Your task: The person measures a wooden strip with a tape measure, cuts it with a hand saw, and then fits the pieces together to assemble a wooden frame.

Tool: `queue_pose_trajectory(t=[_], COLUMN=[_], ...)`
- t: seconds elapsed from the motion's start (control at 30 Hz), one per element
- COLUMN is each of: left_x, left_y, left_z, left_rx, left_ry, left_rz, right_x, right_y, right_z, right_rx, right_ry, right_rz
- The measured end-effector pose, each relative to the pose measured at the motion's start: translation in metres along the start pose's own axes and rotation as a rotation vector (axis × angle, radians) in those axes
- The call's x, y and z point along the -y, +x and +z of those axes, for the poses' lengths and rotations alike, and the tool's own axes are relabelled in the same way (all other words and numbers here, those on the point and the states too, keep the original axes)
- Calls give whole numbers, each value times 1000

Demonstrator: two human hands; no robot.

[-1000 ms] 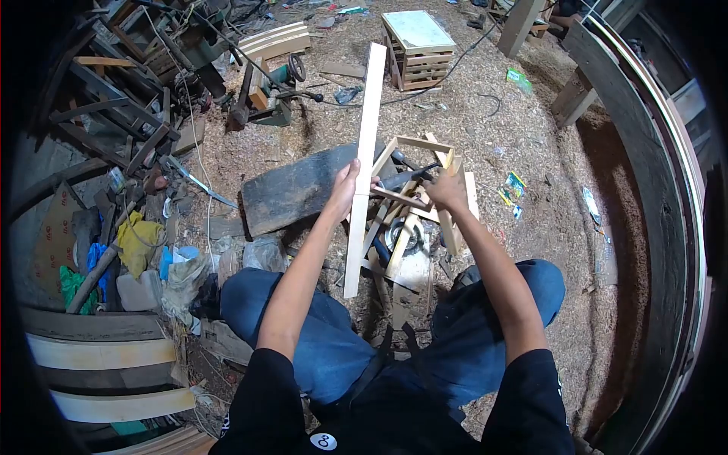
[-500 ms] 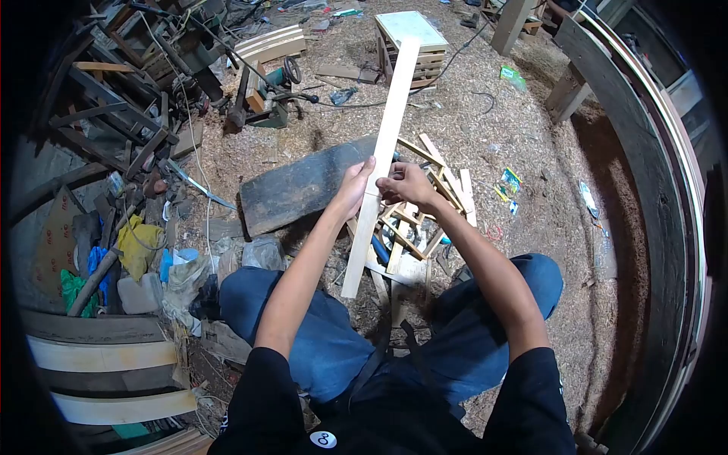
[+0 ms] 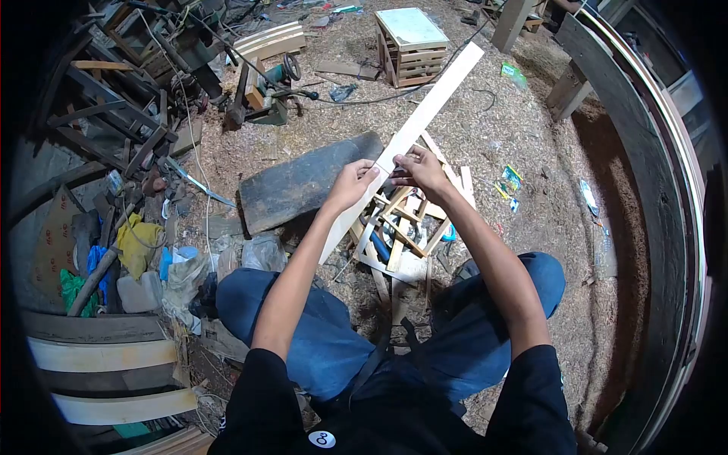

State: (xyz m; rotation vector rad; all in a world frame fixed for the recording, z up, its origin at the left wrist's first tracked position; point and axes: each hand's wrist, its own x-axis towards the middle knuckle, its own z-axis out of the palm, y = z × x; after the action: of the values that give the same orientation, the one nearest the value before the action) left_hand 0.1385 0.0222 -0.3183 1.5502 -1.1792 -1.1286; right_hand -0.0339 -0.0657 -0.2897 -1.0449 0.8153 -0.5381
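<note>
A long, pale wooden strip [image 3: 436, 98] slants from upper right to lower left before me, with a faint line across it near my hands. My left hand [image 3: 353, 186] is closed on its left edge, thumb on the upper face. On the right edge, my right hand [image 3: 425, 171] pinches the strip close to that line; some of its fingers are hidden underneath. Below the hands lies a jumble of small wooden frame pieces [image 3: 407, 241], with a blue-handled tool [image 3: 380, 246] among them. The strip's lower part passes over the edge of a dark board [image 3: 296, 186].
A slatted wooden crate with a pale top [image 3: 412, 26] stands ahead. At the upper left are a clamp-like machine [image 3: 273, 102] and stacked timber. Yellow cloth [image 3: 139, 246] and plastic litter lie left. A long dark beam [image 3: 641, 98] runs along the right. Wood shavings cover the ground.
The strip has turned clockwise: its far end swung right and its near end swung left. My right hand has shifted slightly right and up, and both hands still hold the strip.
</note>
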Motion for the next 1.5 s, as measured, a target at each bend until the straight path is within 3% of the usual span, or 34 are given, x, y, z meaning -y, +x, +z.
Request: queue_pose_trajectory(t=[0.63,1.27,1.5], left_x=[-5,-14,-10], left_y=[-5,-15,-14], left_z=[1,1,-1], left_rx=[-65,-8,73], left_ry=[-51,-115,-110], left_rz=[5,-9,30], right_x=[7,5,4], right_y=[-9,-10,-9], right_z=[7,2,4], right_rx=[59,28,63], right_ry=[2,-143,-66], right_rz=[12,-18,-36])
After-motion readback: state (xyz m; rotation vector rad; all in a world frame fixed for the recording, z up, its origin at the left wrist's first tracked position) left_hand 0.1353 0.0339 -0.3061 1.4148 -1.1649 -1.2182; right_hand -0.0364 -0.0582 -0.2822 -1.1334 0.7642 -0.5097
